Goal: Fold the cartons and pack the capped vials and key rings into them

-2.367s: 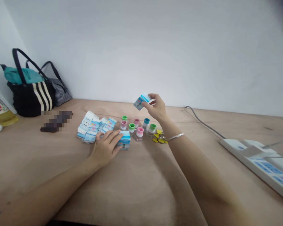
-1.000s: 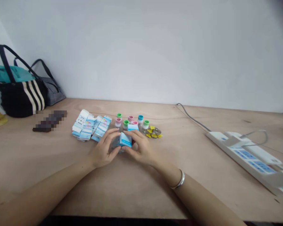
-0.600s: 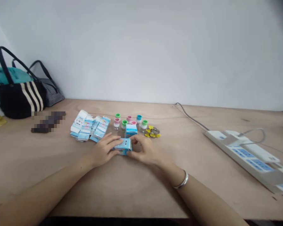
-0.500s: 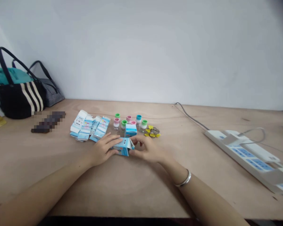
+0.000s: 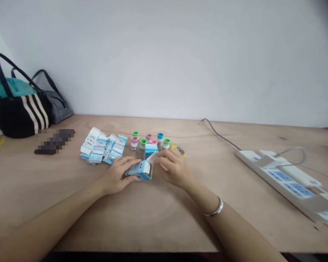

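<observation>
- Your left hand (image 5: 114, 178) grips a small blue-and-white carton (image 5: 139, 171) on the counter (image 5: 164, 225), fingers (image 5: 129, 162) pressed together across its top, thumb along the near side.
- The carton lies tilted on its side in front of you, its end flap (image 5: 152, 159) raised toward your right hand.
- Your right hand (image 5: 175, 168) hovers just beside the flap, fingers (image 5: 161, 155) loosely curled and slightly spread, pinching nothing that shows; whether they touch the flap cannot be told.
- In hand: the carton's open end, its inside hidden from this view.
- A silver bangle (image 5: 215, 210) circles your right wrist.
- Just beyond the carton stands a second box (image 5: 151, 150), upright among small vials with pink, green and teal caps (image 5: 143, 142).
- To its left, flat blue-and-white packets (image 5: 102, 149) lie in a loose row.
- Yellow tags (image 5: 177, 147) sit behind your right hand, mostly hidden.
- At right, a white power strip (image 5: 273, 178) lies on the counter, its grey cord (image 5: 221, 136) running to the wall.
- Far left, a striped tote (image 5: 19, 116) and a grey bag (image 5: 56, 107) lean by the wall; a pixelated object (image 5: 54, 142) lies in front of them.
</observation>
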A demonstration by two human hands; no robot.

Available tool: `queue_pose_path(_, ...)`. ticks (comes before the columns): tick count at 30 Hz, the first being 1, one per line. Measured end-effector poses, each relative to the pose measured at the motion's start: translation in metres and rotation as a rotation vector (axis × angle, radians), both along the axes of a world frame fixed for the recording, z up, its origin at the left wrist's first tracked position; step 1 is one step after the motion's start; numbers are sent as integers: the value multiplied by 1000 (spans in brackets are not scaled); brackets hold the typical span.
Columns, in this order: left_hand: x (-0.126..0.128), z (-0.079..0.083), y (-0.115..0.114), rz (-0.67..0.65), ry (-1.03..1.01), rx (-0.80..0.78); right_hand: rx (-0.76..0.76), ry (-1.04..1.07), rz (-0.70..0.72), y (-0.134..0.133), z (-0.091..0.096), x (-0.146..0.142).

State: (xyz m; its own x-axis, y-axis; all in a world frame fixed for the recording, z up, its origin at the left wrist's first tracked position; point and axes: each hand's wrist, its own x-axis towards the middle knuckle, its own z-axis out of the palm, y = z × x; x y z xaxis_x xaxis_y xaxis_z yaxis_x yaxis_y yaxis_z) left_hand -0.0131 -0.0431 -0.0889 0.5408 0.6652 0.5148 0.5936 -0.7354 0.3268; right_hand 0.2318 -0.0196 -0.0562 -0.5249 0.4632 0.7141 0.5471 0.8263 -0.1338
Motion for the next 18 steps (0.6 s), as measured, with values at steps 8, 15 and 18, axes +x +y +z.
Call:
queue_pose_path(8,-3,-2,2,62,55,2,-63,-325,204,-8,5,10)
queue_pose_path(15,-3,-2,3,67,40,-19,-114,-122,131,-1,-18,10)
queue_pose_path(18,-2,0,0,64,54,-26,-65,-108,118,-1,-22,5)
